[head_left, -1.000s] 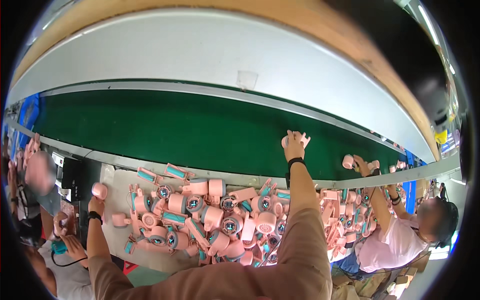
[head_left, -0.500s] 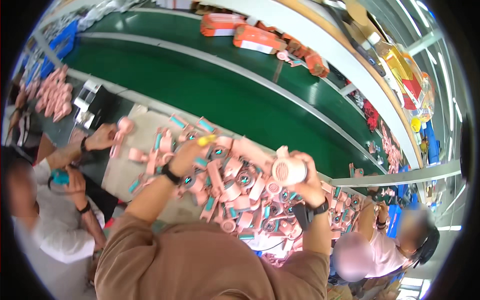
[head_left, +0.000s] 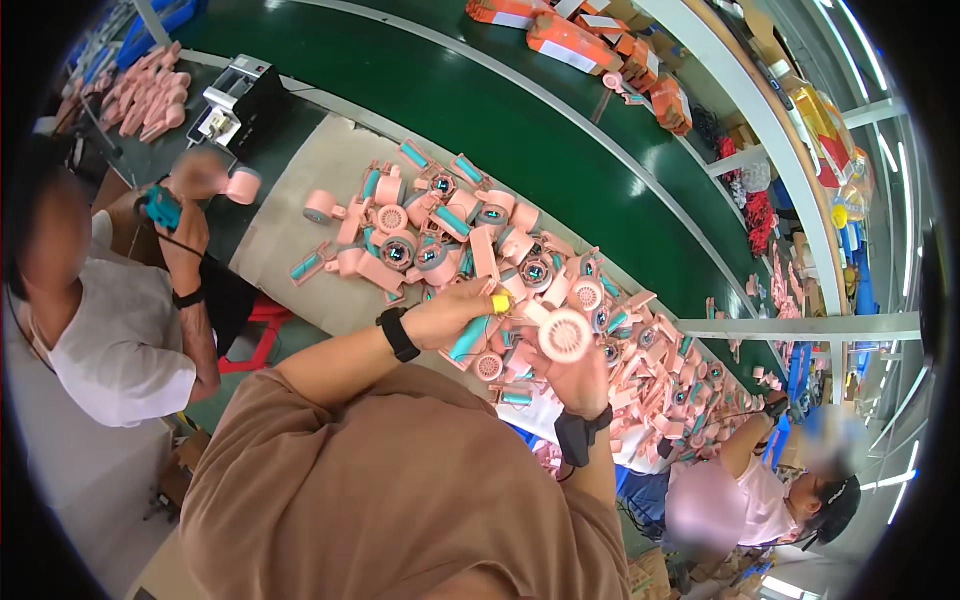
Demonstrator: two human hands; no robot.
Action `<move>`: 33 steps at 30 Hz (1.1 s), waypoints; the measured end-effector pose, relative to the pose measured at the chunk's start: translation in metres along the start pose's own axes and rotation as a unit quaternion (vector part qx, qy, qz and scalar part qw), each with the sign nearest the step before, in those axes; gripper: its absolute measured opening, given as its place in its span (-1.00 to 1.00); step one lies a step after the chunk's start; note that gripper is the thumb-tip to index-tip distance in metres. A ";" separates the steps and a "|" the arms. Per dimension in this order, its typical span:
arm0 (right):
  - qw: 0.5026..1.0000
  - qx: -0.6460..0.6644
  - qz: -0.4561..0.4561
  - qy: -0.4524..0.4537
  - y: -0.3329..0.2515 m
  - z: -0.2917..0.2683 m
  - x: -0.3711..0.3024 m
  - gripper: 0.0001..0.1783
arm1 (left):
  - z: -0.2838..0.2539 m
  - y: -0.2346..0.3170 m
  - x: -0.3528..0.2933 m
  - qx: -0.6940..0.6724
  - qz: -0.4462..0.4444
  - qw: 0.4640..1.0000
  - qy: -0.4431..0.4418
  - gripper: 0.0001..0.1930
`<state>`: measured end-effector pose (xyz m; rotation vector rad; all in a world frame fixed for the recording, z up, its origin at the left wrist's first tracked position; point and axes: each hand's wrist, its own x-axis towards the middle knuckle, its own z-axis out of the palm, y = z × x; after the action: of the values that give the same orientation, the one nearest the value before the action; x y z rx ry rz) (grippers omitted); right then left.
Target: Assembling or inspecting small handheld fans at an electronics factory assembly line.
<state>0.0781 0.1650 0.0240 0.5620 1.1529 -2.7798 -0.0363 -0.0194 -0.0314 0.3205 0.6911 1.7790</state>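
In front of my chest, my right hand is closed around a pink handheld fan, its round slotted grille facing up. My left hand pinches a small yellow piece whose kind I cannot make out, close to the fan's left side. Beneath and around both hands lies a heap of pink fan parts. Several have open handles showing teal cylinders, and some heads show dark motors with wires. My fingers hide part of the fan I hold.
A co-worker at left holds a teal tool and a pink fan part. A black-and-silver device stands behind them. Another co-worker sits at right. Beyond the beige table runs a green conveyor with orange boxes.
My view has shifted. Both hands have come closer together, and the fan in my right hand has dropped lower toward the heap. The yellow piece remains in my left hand.
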 end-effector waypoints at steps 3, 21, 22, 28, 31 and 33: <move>0.977 -0.181 0.088 0.075 0.011 0.004 -0.009 -0.27 | 0.003 -0.002 -0.012 0.137 0.019 0.986 0.089 -0.79; 0.554 -0.718 -0.411 -0.093 0.010 0.000 -0.019 -0.44 | 0.032 0.007 -0.041 0.444 -0.005 0.890 0.104 -0.78; 0.654 -0.671 -0.343 -0.063 0.011 0.006 -0.023 -0.44 | 0.029 0.004 -0.039 0.515 0.036 0.849 0.111 -0.76; 0.668 -0.702 -0.192 -0.155 -0.028 0.033 -0.027 -0.31 | 0.026 -0.010 -0.029 0.624 0.081 0.775 0.062 -0.71; 0.674 -0.703 -0.154 -0.168 -0.029 0.026 -0.023 -0.36 | 0.029 -0.012 -0.028 0.673 0.065 0.734 0.062 -0.71; 0.712 -0.653 -0.170 -0.193 -0.019 0.011 -0.019 -0.37 | 0.042 -0.009 -0.030 0.651 0.024 0.757 0.050 -0.76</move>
<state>0.0881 0.1694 0.0507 -0.4061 2.6640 -1.3353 0.0032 -0.0338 0.0003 1.1666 1.9588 1.0627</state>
